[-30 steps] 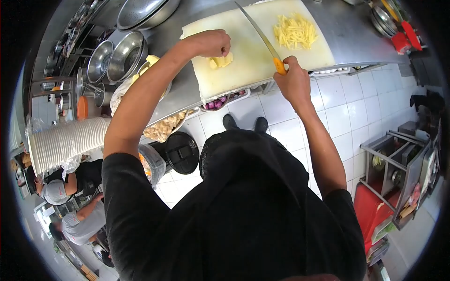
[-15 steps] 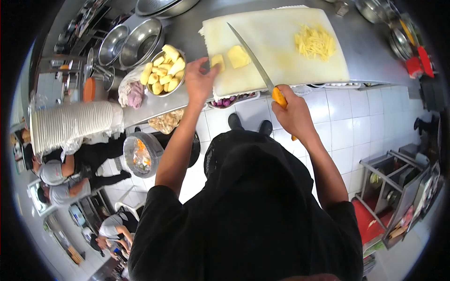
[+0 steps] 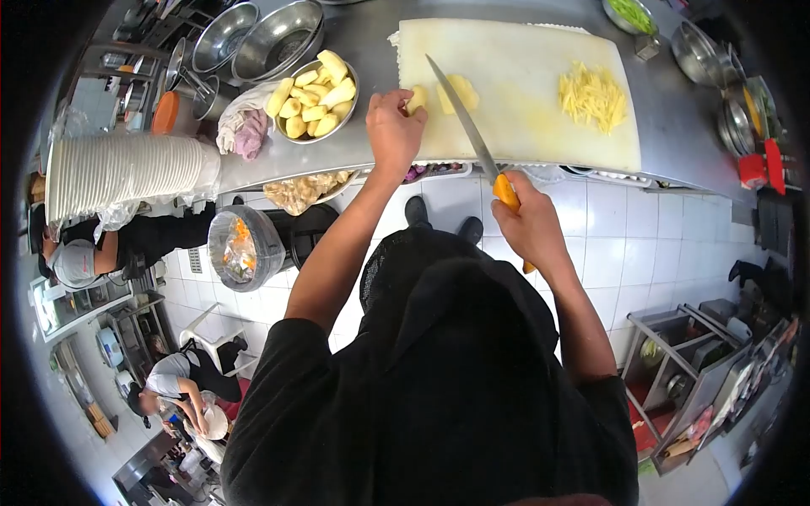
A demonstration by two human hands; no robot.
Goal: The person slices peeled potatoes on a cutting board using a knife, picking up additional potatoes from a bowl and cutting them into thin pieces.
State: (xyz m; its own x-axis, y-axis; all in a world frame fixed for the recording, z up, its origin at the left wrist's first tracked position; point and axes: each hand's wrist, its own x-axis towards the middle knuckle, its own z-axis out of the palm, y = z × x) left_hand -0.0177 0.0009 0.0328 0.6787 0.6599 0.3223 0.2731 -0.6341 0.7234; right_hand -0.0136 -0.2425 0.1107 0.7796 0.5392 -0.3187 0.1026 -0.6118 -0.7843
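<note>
My right hand (image 3: 531, 221) is wrapped round the yellow handle of a long kitchen knife (image 3: 467, 118). Its blade slants up and left over a white cutting board (image 3: 515, 126). Under and beside the blade lie flat potato slices (image 3: 461, 93). At the board's left edge, my left hand (image 3: 394, 135) pinches a cut potato piece (image 3: 416, 99) between thumb and fingers. A heap of thin potato strips (image 3: 592, 97) rests on the right of the board. To the left, peeled potatoes (image 3: 314, 99) fill a metal bowl (image 3: 350, 114).
Metal bowls (image 3: 278, 42), a cloth (image 3: 245, 122) and stacked white containers (image 3: 131, 177) occupy the counter's left. A bowl of green pieces (image 3: 630, 15) stands at the back right. Below the counter is a lined waste bin (image 3: 245, 253). Other people (image 3: 173, 375) work behind on the left.
The view has shifted, so the board sits farther right in it. My left hand has closed in on the potato piece. The knife stays in my right hand, its blade now across the slices.
</note>
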